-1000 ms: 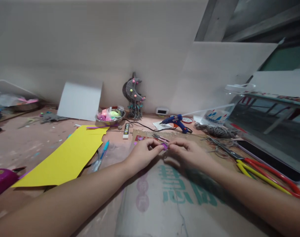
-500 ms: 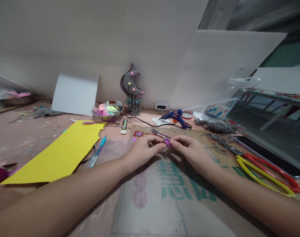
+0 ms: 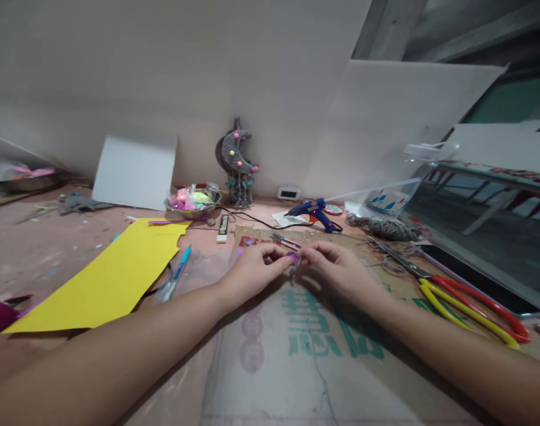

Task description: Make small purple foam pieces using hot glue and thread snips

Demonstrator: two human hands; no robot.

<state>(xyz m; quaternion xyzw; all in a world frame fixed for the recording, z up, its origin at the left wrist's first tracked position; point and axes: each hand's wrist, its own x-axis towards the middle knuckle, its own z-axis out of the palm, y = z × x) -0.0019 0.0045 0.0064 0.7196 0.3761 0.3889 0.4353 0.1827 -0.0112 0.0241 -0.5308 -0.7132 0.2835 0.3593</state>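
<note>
My left hand pinches a small purple piece between thumb and forefinger, above a flattened cardboard sheet. Its exact kind is too small to make out; a greyish bit shows just below it. Close against its right side, my right hand has thumb and forefinger pressed together. Whether those fingertips grip the piece or something thin is hidden. Just behind the hands lies a slim pointed tool, perhaps tweezers.
Yellow paper and a blue pen lie left. Behind are a bowl of coloured clay, a grey moon ornament and a corded blue glue gun. Right are grey yarn, red-and-yellow-handled scissors and a phone.
My right fingertips have shifted slightly off the purple piece, which stays in my left fingers. More of the piece and the greyish bit under it shows. The view has turned slightly.
</note>
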